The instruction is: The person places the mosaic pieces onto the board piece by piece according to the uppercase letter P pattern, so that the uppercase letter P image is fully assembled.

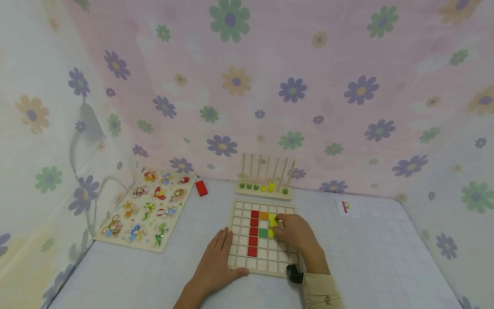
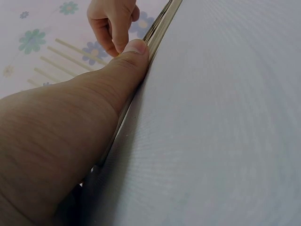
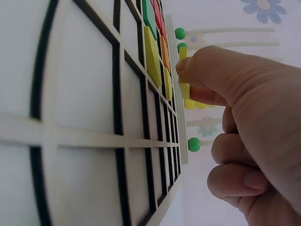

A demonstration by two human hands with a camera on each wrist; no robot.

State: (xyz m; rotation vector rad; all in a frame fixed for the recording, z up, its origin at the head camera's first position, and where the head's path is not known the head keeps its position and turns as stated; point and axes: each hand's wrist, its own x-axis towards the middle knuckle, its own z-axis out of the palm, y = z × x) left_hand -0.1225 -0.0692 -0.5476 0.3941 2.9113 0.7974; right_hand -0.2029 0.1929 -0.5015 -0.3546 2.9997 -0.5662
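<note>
A wooden grid board (image 1: 262, 265) lies on the table in front of me. Red tiles (image 1: 253, 231) form a column in it, with an orange tile (image 1: 264, 215) and a green tile (image 1: 263, 232) to their right. My right hand (image 1: 296, 231) pinches a yellow tile (image 3: 184, 89) between thumb and forefinger above the board. Beyond the green tile, another yellow tile (image 3: 152, 59) sits in a cell. My left hand (image 1: 216, 262) rests with straight fingers at the board's left edge; its thumb (image 2: 127, 61) lies along the near edge.
Behind the board stands a wooden peg rack (image 1: 264, 191) with green and yellow beads. An insect picture puzzle (image 1: 148, 210) lies at the left, beside a loose red block (image 1: 201, 188). A pattern card (image 1: 348, 207) is at the right. Floral cloth (image 1: 262, 86) surrounds the table.
</note>
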